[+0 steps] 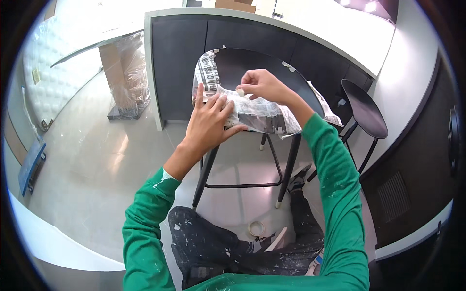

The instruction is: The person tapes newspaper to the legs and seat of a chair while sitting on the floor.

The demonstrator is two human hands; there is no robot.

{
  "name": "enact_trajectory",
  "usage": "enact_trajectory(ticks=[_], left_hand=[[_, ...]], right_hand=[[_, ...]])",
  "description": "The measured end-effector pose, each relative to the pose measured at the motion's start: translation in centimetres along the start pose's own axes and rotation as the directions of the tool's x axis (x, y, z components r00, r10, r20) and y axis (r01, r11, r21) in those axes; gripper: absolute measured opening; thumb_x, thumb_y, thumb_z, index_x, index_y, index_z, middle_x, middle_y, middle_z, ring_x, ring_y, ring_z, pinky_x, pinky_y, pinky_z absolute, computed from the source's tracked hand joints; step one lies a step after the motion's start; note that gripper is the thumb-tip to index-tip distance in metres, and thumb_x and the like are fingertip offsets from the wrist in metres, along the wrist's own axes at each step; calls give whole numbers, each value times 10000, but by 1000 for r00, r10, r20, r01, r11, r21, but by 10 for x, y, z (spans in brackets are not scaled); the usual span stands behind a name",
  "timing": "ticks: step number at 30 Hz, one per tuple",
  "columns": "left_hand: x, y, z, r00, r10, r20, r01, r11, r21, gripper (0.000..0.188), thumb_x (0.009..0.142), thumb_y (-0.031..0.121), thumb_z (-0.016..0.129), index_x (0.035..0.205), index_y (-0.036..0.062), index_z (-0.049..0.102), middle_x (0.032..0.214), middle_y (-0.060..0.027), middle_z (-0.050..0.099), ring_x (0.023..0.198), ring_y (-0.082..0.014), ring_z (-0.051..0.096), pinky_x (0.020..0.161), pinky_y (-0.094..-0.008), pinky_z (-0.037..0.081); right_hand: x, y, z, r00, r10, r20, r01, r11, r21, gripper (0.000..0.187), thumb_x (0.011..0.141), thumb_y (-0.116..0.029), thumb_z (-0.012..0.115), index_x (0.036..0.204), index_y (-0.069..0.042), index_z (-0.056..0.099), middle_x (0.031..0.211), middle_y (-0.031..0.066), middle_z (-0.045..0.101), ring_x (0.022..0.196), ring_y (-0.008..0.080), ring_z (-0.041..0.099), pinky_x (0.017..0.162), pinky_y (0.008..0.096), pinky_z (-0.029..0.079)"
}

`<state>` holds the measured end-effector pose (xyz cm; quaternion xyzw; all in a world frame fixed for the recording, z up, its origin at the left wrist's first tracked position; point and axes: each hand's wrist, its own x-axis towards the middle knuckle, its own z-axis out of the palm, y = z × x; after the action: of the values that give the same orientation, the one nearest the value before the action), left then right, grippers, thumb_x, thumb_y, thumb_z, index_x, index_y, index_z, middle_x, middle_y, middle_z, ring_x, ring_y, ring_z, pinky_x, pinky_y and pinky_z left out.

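Note:
Newspaper sheets [258, 112] lie over the near edge of a black stool seat [252, 65], and another strip of newspaper [206, 72] wraps its left rim. My left hand [209, 119] rests on the near sheet with its fingers spread, pressing it against the seat. Just to the right, my right hand [262, 86] pinches a small pale piece of tape [240, 92] between thumb and fingertips, over the top edge of that sheet. More newspaper [324, 104] hangs off the seat's right side.
A tape roll [256, 228] lies on the floor between my legs. A second black stool [364, 109] stands at the right. Behind the seat runs a dark counter [177, 68]. Plastic-wrapped cardboard [121, 75] and a blue trolley [31, 167] are at the left.

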<state>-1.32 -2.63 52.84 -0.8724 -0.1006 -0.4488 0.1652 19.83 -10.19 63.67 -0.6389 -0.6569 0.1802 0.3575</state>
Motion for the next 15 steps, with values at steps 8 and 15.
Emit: enact_trajectory(ticks=[8, 15], left_hand=[[1, 1, 2, 1000, 1, -15, 0, 999, 44, 764, 922, 731, 559, 1221, 44, 712, 1280, -153, 669, 1308, -293, 584, 1265, -651, 53], [0, 0, 5, 1000, 0, -13, 1, 999, 37, 804, 929, 747, 526, 1233, 24, 704, 1291, -179, 669, 1339, -299, 560, 1262, -653, 48]], right_hand=[[50, 3, 15, 997, 22, 78, -9, 987, -160, 259, 926, -232, 799, 935, -7, 670, 852, 41, 694, 800, 104, 672, 663, 279, 593], [61, 1, 25, 999, 29, 27, -22, 969, -245, 279, 898, -248, 831, 894, -12, 683, 804, 50, 693, 703, 110, 664, 618, 276, 575]])
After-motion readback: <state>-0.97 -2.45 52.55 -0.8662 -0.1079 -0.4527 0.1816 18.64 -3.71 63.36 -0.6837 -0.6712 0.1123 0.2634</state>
